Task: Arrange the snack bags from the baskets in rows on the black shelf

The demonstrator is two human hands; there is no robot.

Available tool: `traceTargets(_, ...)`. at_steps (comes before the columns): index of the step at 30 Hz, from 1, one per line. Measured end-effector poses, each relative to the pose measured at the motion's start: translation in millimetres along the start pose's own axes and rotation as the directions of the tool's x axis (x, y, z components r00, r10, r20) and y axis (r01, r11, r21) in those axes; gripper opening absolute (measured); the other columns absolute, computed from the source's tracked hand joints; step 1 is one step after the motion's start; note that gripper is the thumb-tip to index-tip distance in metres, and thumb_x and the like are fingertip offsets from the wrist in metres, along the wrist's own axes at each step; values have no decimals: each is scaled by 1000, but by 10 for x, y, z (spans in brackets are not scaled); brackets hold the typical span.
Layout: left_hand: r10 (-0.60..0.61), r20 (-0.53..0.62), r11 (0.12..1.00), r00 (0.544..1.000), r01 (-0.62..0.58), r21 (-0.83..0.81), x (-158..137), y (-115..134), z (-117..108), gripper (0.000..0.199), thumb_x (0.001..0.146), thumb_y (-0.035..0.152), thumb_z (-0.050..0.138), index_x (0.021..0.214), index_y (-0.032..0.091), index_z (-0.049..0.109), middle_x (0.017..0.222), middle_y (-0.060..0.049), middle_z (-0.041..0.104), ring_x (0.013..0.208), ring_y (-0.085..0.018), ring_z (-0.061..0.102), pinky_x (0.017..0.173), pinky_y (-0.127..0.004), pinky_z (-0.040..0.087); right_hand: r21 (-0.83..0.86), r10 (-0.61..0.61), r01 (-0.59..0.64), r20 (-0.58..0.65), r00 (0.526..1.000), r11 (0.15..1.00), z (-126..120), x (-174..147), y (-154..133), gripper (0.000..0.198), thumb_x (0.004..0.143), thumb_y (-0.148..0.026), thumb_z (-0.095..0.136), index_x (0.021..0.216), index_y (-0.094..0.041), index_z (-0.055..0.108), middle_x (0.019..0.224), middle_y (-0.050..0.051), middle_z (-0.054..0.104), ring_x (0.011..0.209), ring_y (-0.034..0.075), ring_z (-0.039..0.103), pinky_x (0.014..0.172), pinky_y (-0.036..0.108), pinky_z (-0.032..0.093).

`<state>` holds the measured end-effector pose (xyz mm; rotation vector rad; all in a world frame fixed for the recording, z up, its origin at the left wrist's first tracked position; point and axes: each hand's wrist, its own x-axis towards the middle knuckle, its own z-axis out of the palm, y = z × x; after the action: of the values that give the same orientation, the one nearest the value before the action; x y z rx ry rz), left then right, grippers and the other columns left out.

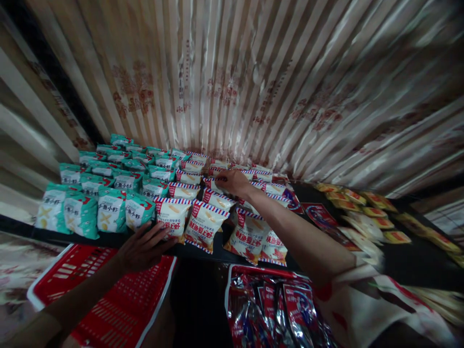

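Note:
My left hand (145, 247) lies with its fingers stretched out against the lower front of a white snack bag (172, 212) with a red-and-blue striped top edge. Farther back, my right hand (235, 182) reaches over the front bags, its fingers closed at the top of another striped snack bag (216, 199). The exact grip there is partly hidden. Between the hands stands a matching white bag (206, 227) in the front row. Below my right forearm is one more bag (248, 237), tilted at the shelf edge.
Rows of teal snack bags (111, 210) stand on the black shelf (217, 249) at left. Below are an overturned-looking or bare red basket (119, 295) and a red basket holding dark red packets (299, 304). Yellow packs (375, 212) lie right. A striped curtain (232, 72) hangs behind.

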<state>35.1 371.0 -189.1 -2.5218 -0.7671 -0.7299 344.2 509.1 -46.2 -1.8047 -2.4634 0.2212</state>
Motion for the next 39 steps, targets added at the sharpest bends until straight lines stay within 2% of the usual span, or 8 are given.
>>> traceTargets(6,-6,7,1000,1000,6,1,26,5,-24,45,87,34,46,132,33,47,125,-3,57,127,-22,40,114,-44,18,-7,105,-105,-47,993,994,3,19,-48,23,78,-33,56,94,-24,70,91,2,72,81,17,64,66,22,43)
traceTargets(17,-15,-9,1000,1000,15,-12,13,2,-7,48,85,32,47,133,32,45,124,-2,58,128,-22,39,114,-45,19,29,-5,6,-22,1000,1000,-5,53,-137,23,82,-30,53,94,-21,70,92,3,72,78,15,64,65,22,42)
traceTargets(22,-10,-11,999,1000,10,-31,7,-6,0,47,84,33,49,131,31,48,124,-2,58,128,-22,40,114,-45,18,40,9,-7,-33,999,999,-40,102,-26,30,89,-31,45,108,-22,66,96,3,72,82,15,65,69,22,44)
traceTargets(25,-7,-10,1000,1000,6,-20,21,-11,-6,47,84,34,49,131,32,47,123,-2,58,127,-22,40,114,-44,17,-36,33,-34,-37,999,999,-70,199,74,31,90,-26,44,113,-22,64,106,4,70,92,17,65,77,23,45)
traceTargets(29,-9,0,1000,1000,9,-9,38,-8,-8,45,85,36,47,130,34,48,123,-1,59,127,-21,40,114,-43,15,-204,54,-41,58,997,978,-103,361,150,35,86,-23,48,119,-21,61,113,9,67,101,21,63,83,27,47)
traceTargets(36,-31,-5,999,1000,31,-33,16,-2,24,42,85,35,48,127,33,52,122,-2,60,127,-21,40,114,-43,15,-342,-8,62,156,988,938,-88,560,213,37,85,-31,51,120,-19,60,116,13,65,106,28,61,87,35,48)
traceTargets(39,-25,-1,1000,1000,25,-19,16,-7,28,41,85,36,48,126,34,53,122,-1,60,127,-21,40,114,-43,15,-367,-2,65,169,986,928,-78,607,214,35,87,-33,48,116,-20,62,115,13,66,104,29,62,85,38,49)
